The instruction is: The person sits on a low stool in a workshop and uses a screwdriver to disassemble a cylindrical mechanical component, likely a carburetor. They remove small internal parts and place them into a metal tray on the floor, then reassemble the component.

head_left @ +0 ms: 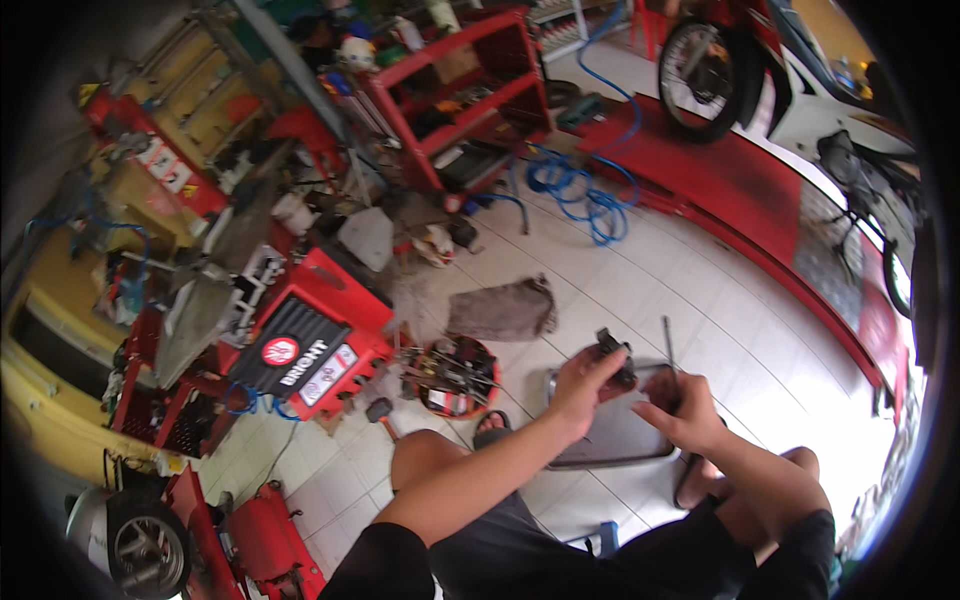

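Note:
My left hand (588, 385) is closed around a small black mechanical part (617, 358), held above a shallow metal tray (612, 458). Close by on the right, my right hand (688, 412) curls around the dark lower end of a thin-shafted tool (668, 342); its shaft points away from me. The fingers cover most of that end, so the tool's exact kind is hidden. Left of the tray sits a round red basin (482, 398) full of hand tools. A mallet (380, 412) lies on the tiles beside my left knee.
A grey rag (500, 312) lies ahead on the floor. To the left stands a red and black machine (300, 345). Farther back are a red tool cart (455, 90) and coiled blue hose (575, 190). A red lift platform (720, 190) carries a motorcycle (800, 100) on the right.

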`<move>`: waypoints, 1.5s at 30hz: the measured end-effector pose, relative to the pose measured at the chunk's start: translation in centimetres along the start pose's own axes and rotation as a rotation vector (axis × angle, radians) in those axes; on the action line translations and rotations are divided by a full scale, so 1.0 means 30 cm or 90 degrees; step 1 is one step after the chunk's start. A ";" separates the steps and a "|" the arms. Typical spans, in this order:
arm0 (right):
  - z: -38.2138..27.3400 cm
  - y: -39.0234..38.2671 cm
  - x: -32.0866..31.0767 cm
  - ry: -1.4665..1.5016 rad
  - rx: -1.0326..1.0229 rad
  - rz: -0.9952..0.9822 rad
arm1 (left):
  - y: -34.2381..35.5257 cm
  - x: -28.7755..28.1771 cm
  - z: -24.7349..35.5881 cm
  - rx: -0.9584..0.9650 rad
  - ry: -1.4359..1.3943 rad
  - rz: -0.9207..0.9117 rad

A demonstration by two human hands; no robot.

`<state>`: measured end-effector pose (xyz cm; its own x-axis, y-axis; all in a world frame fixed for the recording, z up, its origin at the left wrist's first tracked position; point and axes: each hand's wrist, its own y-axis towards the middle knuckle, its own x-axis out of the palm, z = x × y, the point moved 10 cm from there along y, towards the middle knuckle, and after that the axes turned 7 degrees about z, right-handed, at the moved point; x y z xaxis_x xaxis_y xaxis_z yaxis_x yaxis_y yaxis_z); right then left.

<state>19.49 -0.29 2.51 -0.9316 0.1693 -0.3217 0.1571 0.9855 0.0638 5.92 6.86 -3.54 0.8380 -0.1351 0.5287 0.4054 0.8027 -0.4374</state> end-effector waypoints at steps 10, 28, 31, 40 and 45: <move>-0.057 0.020 -0.047 -0.065 -0.127 0.164 | 0.001 0.067 -0.006 -0.091 0.026 -0.043; 0.412 0.074 -0.037 0.365 0.420 0.079 | -0.011 -0.057 0.101 0.013 0.125 0.011; 0.643 0.068 -0.003 0.262 0.451 0.117 | -0.001 -0.062 0.139 0.026 0.079 0.027; 1.299 -0.313 0.373 -0.010 0.732 0.332 | -0.010 -0.092 0.278 0.089 0.031 0.047; 1.435 -0.358 0.558 0.038 0.749 0.309 | -0.013 -0.116 0.332 0.114 0.009 0.050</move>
<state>16.31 -7.66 -44.23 -0.7055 0.5426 -0.4559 0.6505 0.2405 -0.7204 -0.79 12.79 2.04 0.8703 -0.0746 0.4869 0.2677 0.9014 -0.3403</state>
